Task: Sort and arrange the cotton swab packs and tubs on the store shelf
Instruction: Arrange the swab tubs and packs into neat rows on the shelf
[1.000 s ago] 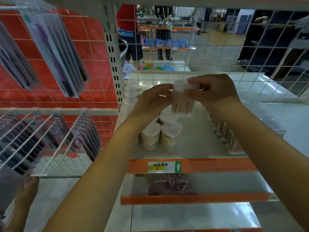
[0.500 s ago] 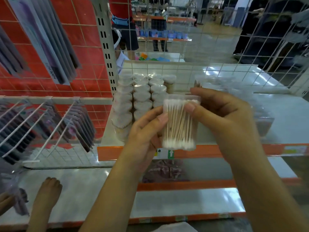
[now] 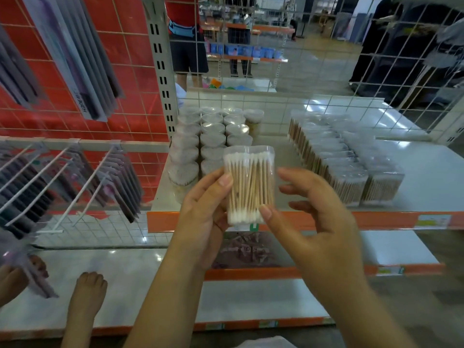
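Red wire-grid panel (image 3: 62, 116) far left, with flat grey packets (image 3: 82, 71) hanging on pegs; more packets (image 3: 118, 182) on a lower peg row. Bottom left, another person's hand (image 3: 88, 295) rests on the lowest white shelf (image 3: 125, 272).

Next right, round clear tubs (image 3: 198, 144) of cotton swabs stand in close rows at the left end of the orange-edged shelf (image 3: 364, 219).

Centre, in front of that shelf edge: clear swab pack (image 3: 248, 184), upright, wooden sticks with white tips, held in the air between both hands. Left hand (image 3: 203, 209) cups the pack's left side, thumb laid on its front; grip curled round it. Right hand (image 3: 316, 217) pinches the lower right corner with the thumb, its fingers curved behind and beside the pack.

Right, rectangular swab packs (image 3: 351, 169) stand in tight rows on the same shelf. Beyond the wire back, a person in dark shorts (image 3: 188, 56).
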The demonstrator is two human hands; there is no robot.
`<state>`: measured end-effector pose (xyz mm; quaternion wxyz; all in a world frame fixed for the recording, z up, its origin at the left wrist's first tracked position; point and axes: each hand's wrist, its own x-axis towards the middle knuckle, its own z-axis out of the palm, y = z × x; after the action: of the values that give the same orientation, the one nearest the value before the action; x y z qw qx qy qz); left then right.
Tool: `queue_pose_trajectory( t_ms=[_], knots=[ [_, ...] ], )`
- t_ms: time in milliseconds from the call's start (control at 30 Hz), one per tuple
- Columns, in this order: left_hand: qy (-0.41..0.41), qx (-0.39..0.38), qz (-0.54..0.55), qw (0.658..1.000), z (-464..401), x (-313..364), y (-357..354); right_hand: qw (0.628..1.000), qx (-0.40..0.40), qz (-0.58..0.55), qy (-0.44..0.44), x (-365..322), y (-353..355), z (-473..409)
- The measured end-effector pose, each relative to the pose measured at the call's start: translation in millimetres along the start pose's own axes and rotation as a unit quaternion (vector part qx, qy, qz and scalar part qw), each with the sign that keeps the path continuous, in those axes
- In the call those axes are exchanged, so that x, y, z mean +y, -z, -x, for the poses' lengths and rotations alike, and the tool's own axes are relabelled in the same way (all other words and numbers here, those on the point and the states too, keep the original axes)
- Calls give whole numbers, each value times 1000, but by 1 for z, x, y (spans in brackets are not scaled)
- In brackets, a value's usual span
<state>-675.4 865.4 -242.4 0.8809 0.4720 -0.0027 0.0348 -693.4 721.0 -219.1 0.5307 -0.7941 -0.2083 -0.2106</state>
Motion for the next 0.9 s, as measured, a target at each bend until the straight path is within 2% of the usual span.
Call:
queue_pose_trajectory(
  t_ms=[67, 133, 433, 633, 900],
  knots=[
    [-3, 2, -6, 1000, 2, -1, -2, 998, 11, 48, 50, 2, -1, 2],
    [-8, -1, -14, 1000, 3, -2, -2, 997, 4, 47, 55, 6, -2, 4],
    [-26, -37, -5, 999, 8, -4, 1, 1000, 12, -21, 9, 14, 3, 7],
    [-33, -58, 32, 997, 7, -6, 3, 992, 15, -118, -37, 11, 7, 7],
    [38, -102, 62, 992, 3, -7, -2, 996, -14, -91, -9, 13, 13, 1]
  ],
)
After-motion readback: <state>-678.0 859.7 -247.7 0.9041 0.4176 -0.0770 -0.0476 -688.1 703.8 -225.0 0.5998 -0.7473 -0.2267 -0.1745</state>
